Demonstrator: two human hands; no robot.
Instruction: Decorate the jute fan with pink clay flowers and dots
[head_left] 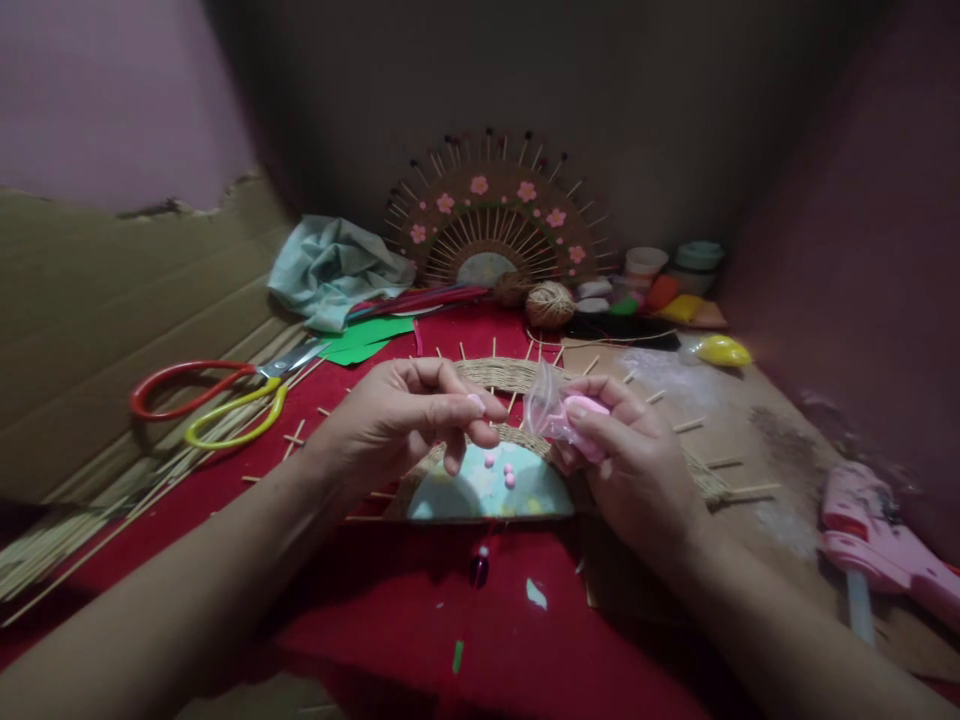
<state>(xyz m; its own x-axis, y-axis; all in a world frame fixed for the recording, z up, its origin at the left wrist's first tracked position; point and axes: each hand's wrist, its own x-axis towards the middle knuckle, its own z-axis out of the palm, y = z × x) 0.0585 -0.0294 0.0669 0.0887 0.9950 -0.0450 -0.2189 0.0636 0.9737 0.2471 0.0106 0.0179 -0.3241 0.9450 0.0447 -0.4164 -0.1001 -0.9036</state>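
My left hand (424, 408) pinches a small bit of pink clay (477, 403) between thumb and fingertips. In my right hand (626, 450) is a clear plastic bag of pink clay (581, 420), its loose end pointing left. Below both hands lies a half-round fan of thin sticks woven with twine (499, 375). Its light-blue patterned half-circle base (450, 492) bears several small pink clay balls (509, 480). My hands hide parts of the weaving on both sides.
Scissors (262, 385) with red and yellow handles lie left, beside thin sticks (150, 490). A finished flowered fan (480, 200) leans at the back. Twine ball (550, 304), colored clay packets (679, 305) and a yellow clay bag (722, 350) sit behind; a pink glue gun (870, 540) lies right.
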